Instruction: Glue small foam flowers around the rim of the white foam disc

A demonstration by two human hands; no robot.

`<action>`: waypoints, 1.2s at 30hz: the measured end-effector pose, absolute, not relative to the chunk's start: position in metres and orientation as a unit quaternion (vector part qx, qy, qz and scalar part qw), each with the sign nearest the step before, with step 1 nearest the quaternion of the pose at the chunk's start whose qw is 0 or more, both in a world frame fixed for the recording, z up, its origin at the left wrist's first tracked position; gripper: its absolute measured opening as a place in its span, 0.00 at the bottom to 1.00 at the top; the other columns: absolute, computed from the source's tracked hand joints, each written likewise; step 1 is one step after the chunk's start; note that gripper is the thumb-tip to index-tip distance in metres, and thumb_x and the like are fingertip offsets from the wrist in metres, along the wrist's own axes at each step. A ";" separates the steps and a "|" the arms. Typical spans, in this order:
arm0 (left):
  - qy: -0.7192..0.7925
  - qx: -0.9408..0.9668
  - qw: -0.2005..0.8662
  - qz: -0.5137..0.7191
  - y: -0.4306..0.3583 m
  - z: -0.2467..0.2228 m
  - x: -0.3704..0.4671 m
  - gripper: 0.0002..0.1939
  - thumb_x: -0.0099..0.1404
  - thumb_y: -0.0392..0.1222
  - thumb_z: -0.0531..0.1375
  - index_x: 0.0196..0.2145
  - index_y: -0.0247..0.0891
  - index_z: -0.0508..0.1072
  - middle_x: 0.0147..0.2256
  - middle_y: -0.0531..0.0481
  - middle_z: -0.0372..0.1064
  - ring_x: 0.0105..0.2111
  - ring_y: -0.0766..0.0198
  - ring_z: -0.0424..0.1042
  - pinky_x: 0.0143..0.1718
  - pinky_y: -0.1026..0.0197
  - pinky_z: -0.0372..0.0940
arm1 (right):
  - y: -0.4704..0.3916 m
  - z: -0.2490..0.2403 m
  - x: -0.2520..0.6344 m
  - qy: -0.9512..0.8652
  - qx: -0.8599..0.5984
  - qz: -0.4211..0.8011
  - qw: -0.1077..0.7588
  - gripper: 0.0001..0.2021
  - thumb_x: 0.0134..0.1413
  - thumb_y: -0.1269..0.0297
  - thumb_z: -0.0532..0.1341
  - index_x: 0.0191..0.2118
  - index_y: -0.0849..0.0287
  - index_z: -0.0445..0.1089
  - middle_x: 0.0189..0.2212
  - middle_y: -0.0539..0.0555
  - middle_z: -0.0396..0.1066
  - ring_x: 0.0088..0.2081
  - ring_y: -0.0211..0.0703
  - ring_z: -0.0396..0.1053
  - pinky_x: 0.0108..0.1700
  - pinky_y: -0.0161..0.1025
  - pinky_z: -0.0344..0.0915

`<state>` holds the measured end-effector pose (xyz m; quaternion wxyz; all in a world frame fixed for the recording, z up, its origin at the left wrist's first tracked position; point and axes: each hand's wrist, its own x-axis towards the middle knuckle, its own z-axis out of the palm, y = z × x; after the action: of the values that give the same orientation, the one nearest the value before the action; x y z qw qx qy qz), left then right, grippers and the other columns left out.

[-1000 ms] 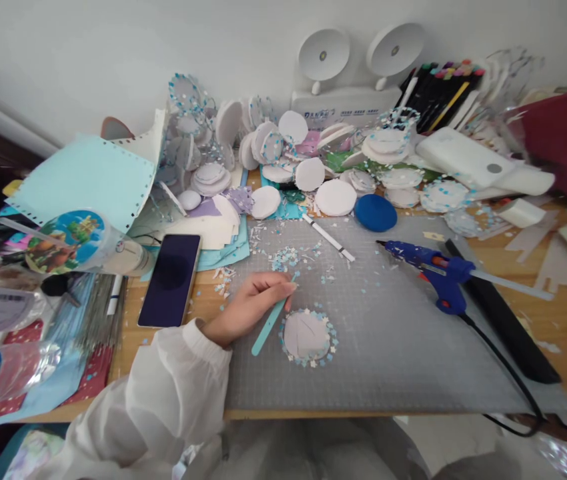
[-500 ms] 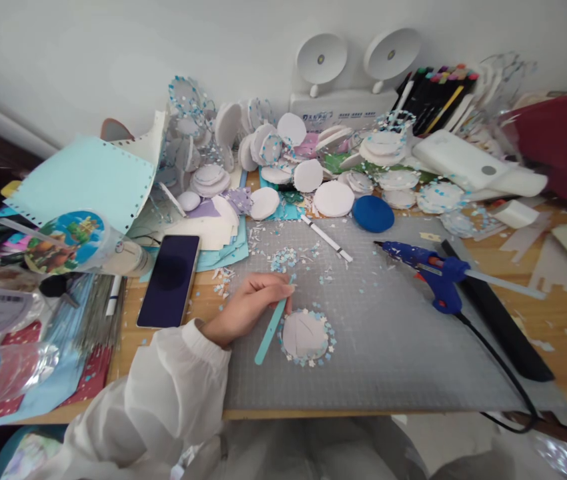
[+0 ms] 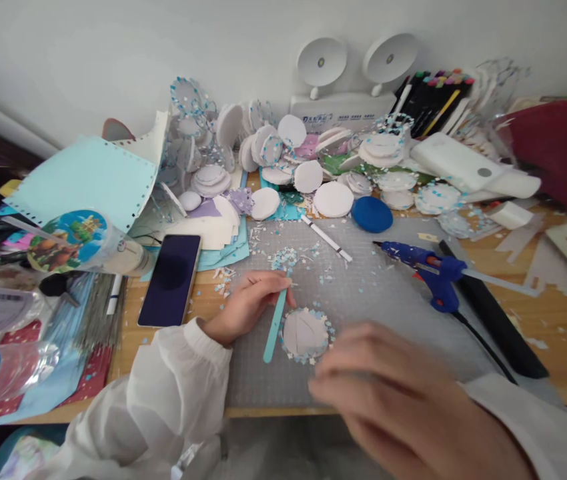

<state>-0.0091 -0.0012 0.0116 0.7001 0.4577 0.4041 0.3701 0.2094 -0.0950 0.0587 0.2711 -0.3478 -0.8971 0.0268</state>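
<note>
My left hand (image 3: 244, 305) rests on the grey cutting mat (image 3: 383, 313) and pinches a light-blue stick (image 3: 275, 323) near its top end. Just right of the stick lies a pale round disc (image 3: 305, 333) ringed with small blue and white bits. My right hand (image 3: 403, 400) is blurred, close to the camera at the lower right, fingers spread and holding nothing; its fingertips are nearest the disc. A small heap of blue confetti (image 3: 283, 258) lies above my left hand.
A blue glue gun (image 3: 426, 270) with black cord lies right of the disc. A dark phone (image 3: 169, 279) lies left of the mat. A pile of white discs (image 3: 283, 160), a blue round pad (image 3: 372, 214), markers (image 3: 431, 93) and papers crowd the back.
My right hand has come into view from the lower right, over the mat's front. The stick in my left hand has tilted more upright.
</note>
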 end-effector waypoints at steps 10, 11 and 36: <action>0.420 0.391 0.682 0.454 0.000 -0.003 -0.006 0.15 0.54 0.43 0.64 0.16 0.36 0.66 0.18 0.55 0.56 0.22 0.69 0.55 0.24 0.63 0.52 | -0.008 0.050 0.158 -0.938 -0.195 -0.114 0.264 0.08 0.59 0.75 0.56 0.37 0.65 0.72 0.33 0.57 0.74 0.38 0.45 0.70 0.42 0.42 0.71; 0.416 0.396 0.685 0.448 0.000 -0.003 -0.005 0.15 0.55 0.44 0.63 0.17 0.35 0.66 0.18 0.55 0.56 0.22 0.69 0.55 0.24 0.63 0.52 | -0.007 0.048 0.159 -0.935 -0.188 -0.118 0.277 0.07 0.59 0.76 0.56 0.37 0.65 0.72 0.32 0.57 0.74 0.38 0.45 0.71 0.41 0.42 0.71; 0.231 0.732 0.619 0.164 0.015 0.017 -0.027 0.18 0.65 0.42 0.56 0.19 0.32 0.70 0.20 0.48 0.65 0.23 0.68 0.63 0.26 0.65 0.57 | -0.015 0.011 0.187 -0.536 -0.388 0.546 0.514 0.05 0.59 0.63 0.60 0.35 0.56 0.64 0.27 0.50 0.73 0.25 0.33 0.69 0.30 0.33 0.68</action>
<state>-0.0275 0.0149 0.0173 0.6195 0.7321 0.2312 0.1639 0.1868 -0.0146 0.0112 0.5142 -0.3877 -0.5362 0.5457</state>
